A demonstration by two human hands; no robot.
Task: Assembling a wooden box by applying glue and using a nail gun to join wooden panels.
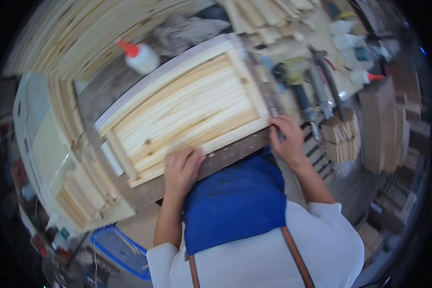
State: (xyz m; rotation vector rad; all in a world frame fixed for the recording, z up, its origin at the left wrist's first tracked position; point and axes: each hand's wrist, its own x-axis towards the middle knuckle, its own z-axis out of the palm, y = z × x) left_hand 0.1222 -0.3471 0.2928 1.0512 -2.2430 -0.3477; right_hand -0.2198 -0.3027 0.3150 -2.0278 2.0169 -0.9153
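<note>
A framed wooden panel (192,108) of pale, knotty wood lies tilted on the dark bench in front of me. Its narrow rails surround a wide board. My left hand (180,169) is closed over the near rail, left of its middle, with the fingertips on the wood. At the near right corner, my right hand (287,140) pinches the frame's end between thumb and fingers. Along the panel's far side runs a long pale strip (165,72). The undersides of both hands are hidden.
A white glue bottle with a red cap (141,58) stands beyond the panel. Right of it lie a cordless drill (295,79) and other tools. Wood strips (84,192) are stacked at left, wood blocks (341,137) at right. A blue plastic basket (122,249) sits low on the left.
</note>
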